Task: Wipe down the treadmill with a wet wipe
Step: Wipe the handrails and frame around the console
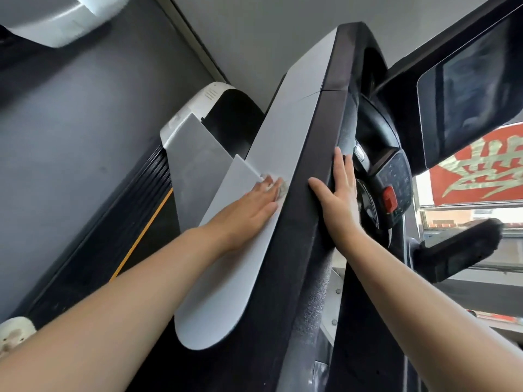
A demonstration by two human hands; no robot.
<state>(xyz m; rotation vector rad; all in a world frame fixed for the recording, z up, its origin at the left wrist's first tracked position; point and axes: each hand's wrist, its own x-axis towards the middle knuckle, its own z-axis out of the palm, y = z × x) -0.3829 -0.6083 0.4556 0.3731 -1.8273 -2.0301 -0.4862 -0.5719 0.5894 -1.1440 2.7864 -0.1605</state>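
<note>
Your left hand [256,200] lies flat on the grey side panel [271,171] of the treadmill's arm, fingers straight, pressing the wet wipe [278,188] against it — only a crumpled pale edge of the wipe shows past the fingertips. Your right hand [341,188] is flat too, holding nothing, its palm braced on the black handrail [308,227] just beside the panel.

The wipe looks limp, thin and light; it will likely bunch or roll under the fingers if you drag it by one corner. Keep the grip as it is, palm and straight fingers spread over the wipe, so the pressure carries it along. The panel looks smooth and hard, so the damp wipe should slide easily; the handrail looks textured and will probably drag more and snag the wipe.

Mind the edges. The panel meets the handrail along a long straight seam on the right, and a second grey plate [243,176] juts out just beyond your left fingertips, its corner close to the wipe. There is open run up the panel toward the top and back down toward its rounded lower end [203,332]. The console [396,179], with its red stop key [389,198], sits close past your right hand — steer clear of pressing it.
</note>
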